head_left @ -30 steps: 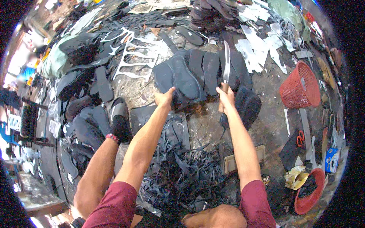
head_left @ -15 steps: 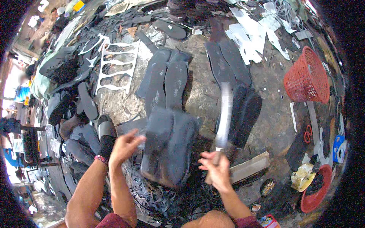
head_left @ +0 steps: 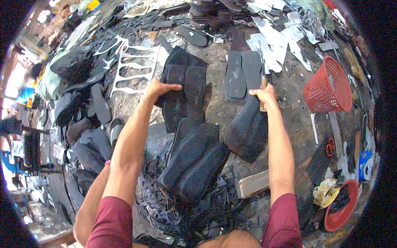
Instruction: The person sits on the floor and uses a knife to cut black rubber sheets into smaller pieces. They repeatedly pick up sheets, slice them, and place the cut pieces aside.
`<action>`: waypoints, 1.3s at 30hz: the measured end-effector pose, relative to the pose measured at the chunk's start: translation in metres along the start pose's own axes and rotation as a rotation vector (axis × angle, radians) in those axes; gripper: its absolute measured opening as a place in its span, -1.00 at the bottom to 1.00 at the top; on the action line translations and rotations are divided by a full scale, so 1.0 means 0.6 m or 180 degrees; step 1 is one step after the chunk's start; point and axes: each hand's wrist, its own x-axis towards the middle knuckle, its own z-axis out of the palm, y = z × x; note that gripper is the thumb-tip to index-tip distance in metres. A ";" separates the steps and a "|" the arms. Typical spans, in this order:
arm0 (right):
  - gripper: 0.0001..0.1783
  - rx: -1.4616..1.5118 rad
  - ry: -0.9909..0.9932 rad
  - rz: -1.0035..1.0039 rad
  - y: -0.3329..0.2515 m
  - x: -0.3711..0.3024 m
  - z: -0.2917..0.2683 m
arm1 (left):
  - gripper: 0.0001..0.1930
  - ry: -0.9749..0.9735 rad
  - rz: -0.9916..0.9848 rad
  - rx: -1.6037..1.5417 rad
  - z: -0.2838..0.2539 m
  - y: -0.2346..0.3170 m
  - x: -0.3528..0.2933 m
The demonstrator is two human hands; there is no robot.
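Note:
My left hand [head_left: 161, 88] grips the left edge of a stack of paired black shoe soles [head_left: 186, 89], its thumb on top and its fingers hidden at the edge. My right hand [head_left: 265, 96] is closed around the wooden handle of a knife [head_left: 264, 84], whose blade points away from me. That hand's thumb reaches to another black sole pair [head_left: 250, 122] beneath it. Beyond it lie flat grey-black soles [head_left: 244, 72]. Nearer to me, a moulded black sole pair [head_left: 194, 161] lies at a slant, apart from both hands.
Black offcut strips [head_left: 157, 202] litter the ground before me. A pale block [head_left: 254, 184] lies near my right forearm. A red basket [head_left: 328, 84] stands on the right, with red scissors [head_left: 330, 147] nearer. A white cut-out frame [head_left: 135, 66] and white sheets [head_left: 277, 41] lie farther off.
Both hands have reached farther forward. My left hand has left the near sole pair, now lying slanted, and taken hold of the farther stack. The knife has moved forward with my right hand.

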 end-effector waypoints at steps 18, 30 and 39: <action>-0.71 0.1909 -0.0020 -0.0022 -0.060 -0.542 -0.019 | -0.50 -0.0397 0.1087 -0.1724 -0.332 -0.029 -0.607; -0.49 0.2650 -0.2130 -0.0833 -0.150 -0.788 -0.377 | -0.59 0.2508 0.5047 0.2030 -0.280 -0.125 -0.931; -0.58 0.1915 -0.1247 -0.1675 -0.224 -0.910 -0.437 | -0.13 0.2601 0.3565 -0.2981 -0.288 -0.054 -0.906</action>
